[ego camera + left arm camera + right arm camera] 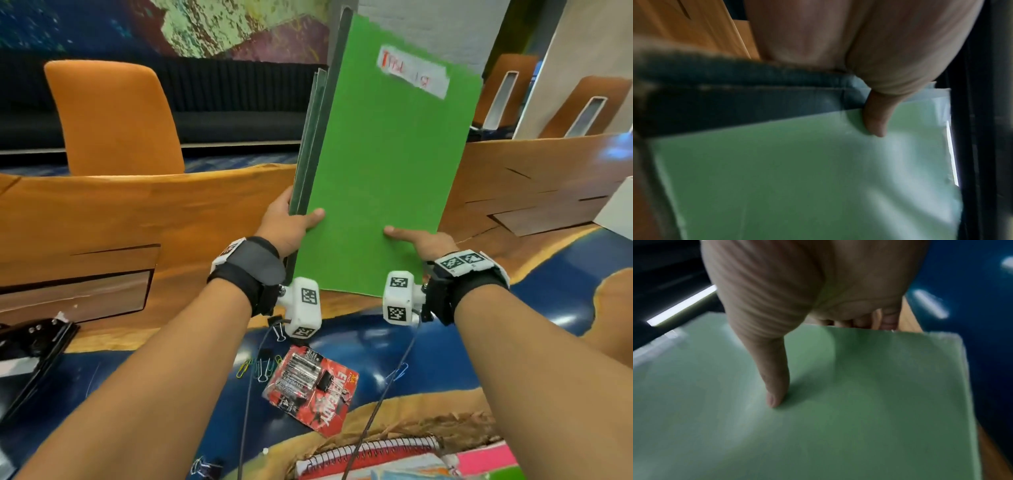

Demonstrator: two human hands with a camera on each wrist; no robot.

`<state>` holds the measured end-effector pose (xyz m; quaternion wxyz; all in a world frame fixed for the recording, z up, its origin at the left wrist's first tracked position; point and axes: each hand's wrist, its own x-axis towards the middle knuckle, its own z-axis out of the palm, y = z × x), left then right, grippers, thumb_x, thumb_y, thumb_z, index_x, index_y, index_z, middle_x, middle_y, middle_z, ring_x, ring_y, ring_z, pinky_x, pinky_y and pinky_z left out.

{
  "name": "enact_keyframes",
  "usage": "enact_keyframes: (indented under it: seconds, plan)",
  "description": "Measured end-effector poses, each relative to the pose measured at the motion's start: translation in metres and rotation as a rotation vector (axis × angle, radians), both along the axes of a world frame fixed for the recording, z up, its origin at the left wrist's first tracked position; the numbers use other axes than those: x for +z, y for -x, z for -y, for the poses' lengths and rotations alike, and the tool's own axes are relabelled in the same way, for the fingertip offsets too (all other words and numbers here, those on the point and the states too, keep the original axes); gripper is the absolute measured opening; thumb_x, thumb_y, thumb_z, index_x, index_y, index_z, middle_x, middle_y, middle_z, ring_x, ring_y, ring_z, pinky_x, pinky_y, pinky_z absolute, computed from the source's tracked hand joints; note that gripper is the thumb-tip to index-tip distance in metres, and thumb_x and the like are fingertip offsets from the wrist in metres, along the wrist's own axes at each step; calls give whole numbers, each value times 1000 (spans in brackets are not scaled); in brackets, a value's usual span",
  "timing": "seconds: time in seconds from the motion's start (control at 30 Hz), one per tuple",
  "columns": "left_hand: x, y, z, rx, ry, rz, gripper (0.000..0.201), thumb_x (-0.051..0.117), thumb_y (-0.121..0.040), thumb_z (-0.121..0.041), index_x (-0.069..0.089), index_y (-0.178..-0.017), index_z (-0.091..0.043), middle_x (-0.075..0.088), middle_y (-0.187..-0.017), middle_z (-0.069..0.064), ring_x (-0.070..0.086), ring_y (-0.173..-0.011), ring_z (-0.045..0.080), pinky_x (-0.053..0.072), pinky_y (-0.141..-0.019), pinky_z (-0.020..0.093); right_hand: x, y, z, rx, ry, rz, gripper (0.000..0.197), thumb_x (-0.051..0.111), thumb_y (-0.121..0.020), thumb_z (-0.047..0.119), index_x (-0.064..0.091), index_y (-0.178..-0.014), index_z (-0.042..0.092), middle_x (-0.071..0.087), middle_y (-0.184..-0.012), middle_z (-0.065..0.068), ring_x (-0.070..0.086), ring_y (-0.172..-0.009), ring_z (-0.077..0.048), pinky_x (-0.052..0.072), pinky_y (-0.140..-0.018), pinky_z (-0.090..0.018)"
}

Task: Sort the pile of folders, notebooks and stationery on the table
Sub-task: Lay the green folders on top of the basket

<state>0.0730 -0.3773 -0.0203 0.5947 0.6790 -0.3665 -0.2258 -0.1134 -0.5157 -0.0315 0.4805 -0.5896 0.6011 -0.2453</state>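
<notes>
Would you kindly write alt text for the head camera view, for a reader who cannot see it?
Both hands hold a bright green folder upright above the table, left hand on its left edge with darker folders behind, right hand near its bottom. Below lie a red battery pack, paper clips and a spiral notebook.

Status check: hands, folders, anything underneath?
Left hand and right hand grip green folders, upright above table. Battery pack and binder clips lie below.
</notes>
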Motion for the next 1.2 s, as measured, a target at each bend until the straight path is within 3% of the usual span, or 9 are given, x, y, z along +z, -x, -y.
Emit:
enact_keyframes:
  seconds: [0.1, 0.23, 0.3, 0.4, 0.63, 0.83, 0.97, 1.07, 1.2]
  plan:
    - [-16, -3, -5, -20, -48, -4, 53, 71, -87, -8, 51, -135, -18, 60, -121, -2, 57, -107, 16, 46, -91, 29, 7, 10, -4, -24, 105, 103, 120, 91, -57, 39, 24, -151, 6, 42, -148, -9, 45, -132, -32, 39, -103, -39]
    - [-45, -1, -14, -25, -112, -78, 45, 72, -84, 0, 55, -122, -16, 66, -120, 5, 64, -110, 26, 52, -94, 39, -2, 18, -16, 84, 55, 194, 64, 85, -67, 11, 55, -123, 9, 63, -112, 3, 64, -85, -13, 50, -62, -19]
    - [-46, 2, -16, 16, -98, -78, 46, 71, -86, -1, 55, -127, -16, 66, -119, 3, 64, -108, 24, 52, -95, 39, -2, 17, -14, 97, 78, 207, 46, 80, -76, 8, 56, -115, 13, 67, -106, 0, 63, -81, -14, 51, -62, -15]
    - [-28, 8, -20, 80, -25, -60, 44, 69, -87, -1, 56, -126, -17, 65, -112, -1, 64, -105, 21, 52, -89, 33, 13, 17, -16, 79, 134, 243, 54, 79, -80, 12, 55, -128, 9, 65, -119, -2, 62, -104, -23, 48, -93, -32]
    - [76, 18, -67, 143, 151, 54, 40, 69, -86, 2, 57, -117, -21, 67, -107, 0, 66, -100, 21, 55, -92, 43, 86, 9, -35, 93, 295, 462, 74, 90, -58, 28, 60, -125, 14, 69, -119, -4, 67, -106, -26, 52, -97, -49]
    - [134, 20, -196, 281, 170, 261, 46, 78, -82, -13, 59, -124, -20, 69, -112, -3, 67, -102, 16, 56, -90, 38, 125, -1, -161, 231, 282, 511, 61, 82, -76, 28, 54, -127, 10, 66, -122, -3, 66, -107, -23, 54, -95, -39]
    - [157, 26, -278, 348, 178, 314, 37, 74, -87, -14, 56, -118, -21, 64, -105, -11, 64, -95, 5, 52, -73, 11, 144, -4, -240, 292, 315, 506, 64, 79, -79, 36, 53, -134, 17, 65, -122, 4, 65, -105, -19, 54, -91, -34]
    - [170, 39, -343, 405, 199, 354, 45, 74, -86, -17, 56, -127, -22, 65, -100, -19, 64, -90, -4, 53, -74, 12, 157, 2, -297, 354, 336, 574, 56, 75, -86, 27, 52, -134, 14, 62, -111, 8, 65, -100, -14, 56, -79, -21]
    - [170, 72, -414, 437, 237, 362, 35, 72, -89, -20, 55, -119, -26, 65, -99, -20, 61, -87, -12, 50, -67, 7, 160, 25, -362, 403, 306, 678, 52, 78, -81, 14, 56, -128, 11, 70, -108, 2, 70, -98, -18, 58, -88, -39]
